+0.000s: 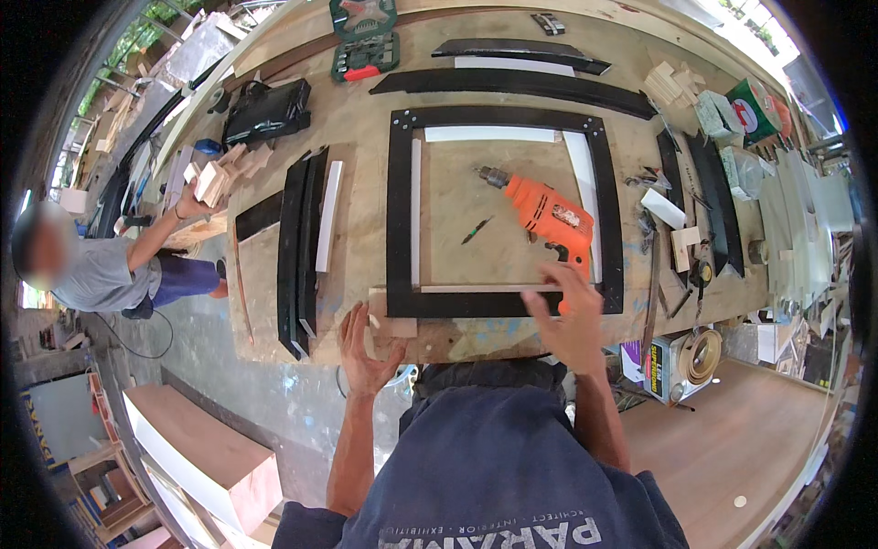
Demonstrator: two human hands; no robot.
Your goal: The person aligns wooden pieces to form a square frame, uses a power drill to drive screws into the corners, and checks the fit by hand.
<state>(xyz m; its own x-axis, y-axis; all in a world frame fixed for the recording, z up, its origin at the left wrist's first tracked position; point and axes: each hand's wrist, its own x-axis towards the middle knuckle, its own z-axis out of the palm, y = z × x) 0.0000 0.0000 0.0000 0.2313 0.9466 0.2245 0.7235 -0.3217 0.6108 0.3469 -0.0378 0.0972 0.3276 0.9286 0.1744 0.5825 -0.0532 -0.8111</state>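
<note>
A black rectangular frame (pixel 401 210) with pale inner strips lies flat on the workbench in front of me. Inside it rests an orange power drill (pixel 556 218), its chuck pointing up and left. My right hand (pixel 574 322) is over the frame's near right side, beside the drill's handle, fingers apart and not wrapped around it. At the near left corner, my left hand (pixel 370 355) has its fingers spread at a small flat wood piece (pixel 396 327) partly under the frame. Whether it presses on that piece I cannot tell. A slim dark bit or pen (pixel 476 230) lies inside the frame.
Black strips (pixel 302 247) lie left of the frame, and more black lengths (pixel 512 84) beyond it. A green tool case (pixel 366 57) and a black case (pixel 267 112) stand farther back. At left, another person (pixel 110 270) holds wood blocks (pixel 219 176). Offcuts and tools crowd the right.
</note>
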